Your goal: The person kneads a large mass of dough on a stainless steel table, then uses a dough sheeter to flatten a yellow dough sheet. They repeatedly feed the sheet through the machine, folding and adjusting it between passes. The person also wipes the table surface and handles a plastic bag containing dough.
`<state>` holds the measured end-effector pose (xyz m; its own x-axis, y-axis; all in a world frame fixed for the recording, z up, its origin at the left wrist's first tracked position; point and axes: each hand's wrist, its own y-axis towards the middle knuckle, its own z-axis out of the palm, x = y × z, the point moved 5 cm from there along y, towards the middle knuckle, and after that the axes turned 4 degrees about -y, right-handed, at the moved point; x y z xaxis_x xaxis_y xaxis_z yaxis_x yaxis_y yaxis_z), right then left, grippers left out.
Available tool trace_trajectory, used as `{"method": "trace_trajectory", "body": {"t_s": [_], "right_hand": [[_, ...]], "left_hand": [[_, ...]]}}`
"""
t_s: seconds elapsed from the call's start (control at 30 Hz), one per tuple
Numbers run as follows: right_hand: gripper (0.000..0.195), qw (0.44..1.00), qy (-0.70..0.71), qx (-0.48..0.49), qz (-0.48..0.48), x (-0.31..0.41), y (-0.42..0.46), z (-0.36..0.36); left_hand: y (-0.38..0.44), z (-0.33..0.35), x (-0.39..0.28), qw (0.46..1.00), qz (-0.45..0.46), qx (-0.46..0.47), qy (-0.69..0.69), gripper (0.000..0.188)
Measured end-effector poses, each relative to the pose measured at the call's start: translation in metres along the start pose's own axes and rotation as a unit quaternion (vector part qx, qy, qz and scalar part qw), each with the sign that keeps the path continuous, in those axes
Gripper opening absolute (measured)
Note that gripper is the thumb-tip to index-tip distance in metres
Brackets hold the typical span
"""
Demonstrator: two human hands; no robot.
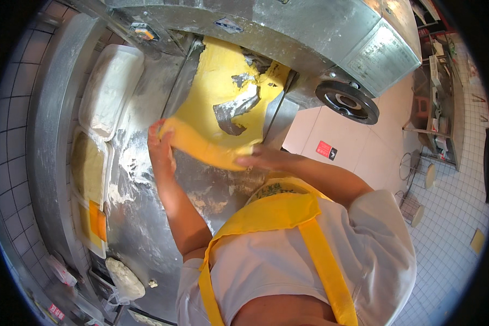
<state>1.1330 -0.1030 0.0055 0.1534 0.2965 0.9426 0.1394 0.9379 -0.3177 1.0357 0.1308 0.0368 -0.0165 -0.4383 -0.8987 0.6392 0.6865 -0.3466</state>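
Observation:
A sheet of yellow dough (224, 93) lies on the metal feed tray of a dough sheeter (269, 24). Ragged holes in the sheet show floured metal beneath it. Its near edge is lifted into a fold that hangs between my two hands. My left hand (161, 142) grips the fold's left end, thumb towards the dough. At the other end, my right hand (261, 158) has its fingers on the dough and looks blurred. The far end of the sheet passes under the machine's front, where the rollers are hidden.
A floured steel worktable (146, 228) extends left. Along it stand a bin of white flour (110, 89), a bin of yellowish flour (89, 167) and an orange scraper (98, 220). Pale dough (125, 279) lies nearer me. The machine's black handwheel (347, 102) juts out right.

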Motion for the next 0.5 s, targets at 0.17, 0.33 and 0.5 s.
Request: {"method": "trace_trajectory", "body": {"t_s": [0.17,0.33,0.5], "right_hand": [[0.059,0.926,0.204,-0.287,-0.137,0.022,-0.016,-0.074],[0.072,0.792,-0.55,-0.263,-0.041,-0.001,0.013,-0.088],[0.045,0.776,-0.567,-0.274,-0.027,-0.016,0.031,-0.107]], "left_hand": [[0.043,0.082,0.002,0.997,0.002,0.058,-0.054,0.054],[0.152,0.019,0.152,0.977,0.011,-0.141,0.158,0.062],[0.15,0.055,0.143,0.989,-0.069,-0.082,0.098,0.06]]}}
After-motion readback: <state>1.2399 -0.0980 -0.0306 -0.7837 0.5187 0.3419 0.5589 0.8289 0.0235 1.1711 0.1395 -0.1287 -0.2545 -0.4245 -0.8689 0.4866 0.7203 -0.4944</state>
